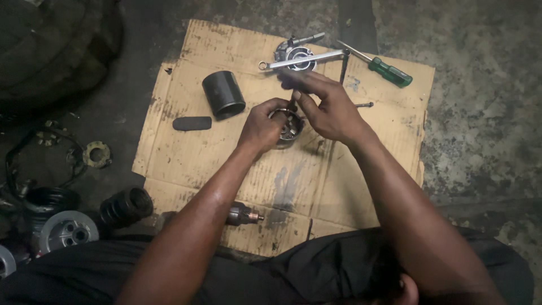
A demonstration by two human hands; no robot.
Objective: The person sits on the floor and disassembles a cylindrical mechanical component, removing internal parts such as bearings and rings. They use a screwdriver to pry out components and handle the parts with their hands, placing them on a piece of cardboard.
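Two bare hands are working on a small round metal part over a sheet of cardboard on a concrete floor.

The left hand (261, 127) is curling closed around the round metal part (288, 125), gripping its near side just above the middle of the cardboard (186, 158). The right hand (327, 107) is reaching in from the far side, thumb and forefinger pinching at the part's top edge while the other fingers are spreading outward; whatever it is pinching is too small to tell. A black cylinder (223, 94) is lying to the left, a wrench (302, 59) and a green-handled screwdriver (379, 66) are resting beyond the hands.
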